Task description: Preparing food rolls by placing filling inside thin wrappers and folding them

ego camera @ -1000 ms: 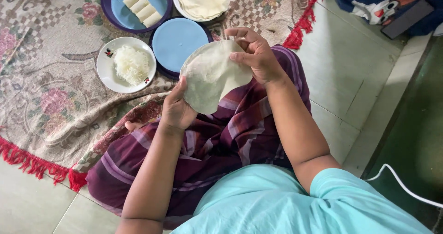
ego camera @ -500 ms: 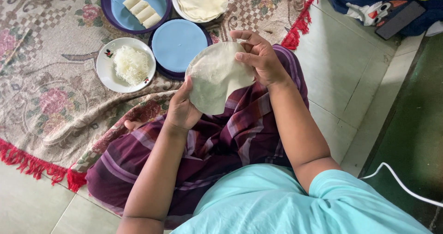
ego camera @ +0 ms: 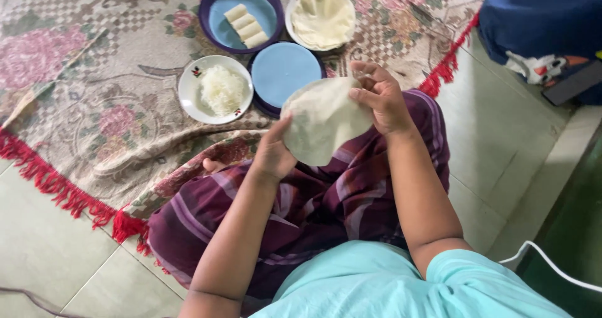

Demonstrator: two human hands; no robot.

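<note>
I hold a thin round pale wrapper (ego camera: pixel 323 120) in the air above my lap. My left hand (ego camera: pixel 273 155) supports it from below at its left edge. My right hand (ego camera: pixel 381 97) pinches its upper right edge with the fingertips. Just beyond the wrapper, on the patterned rug, lies an empty blue round plate (ego camera: pixel 283 73). To its left stands a white plate with shredded white filling (ego camera: pixel 219 90).
A purple bowl with three rolled white rolls (ego camera: pixel 243 17) and a white bowl stacked with wrappers (ego camera: pixel 322 18) sit at the far side. The red-fringed rug (ego camera: pixel 75 123) lies on pale tiles. A dark blue bag (ego camera: pixel 545 29) is at right; a white cable (ego camera: pixel 552 265) lies nearby.
Both hands have kept hold of the wrapper and shifted it slightly; my right fingers have worked along its upper edge. The camera view has tilted a little.
</note>
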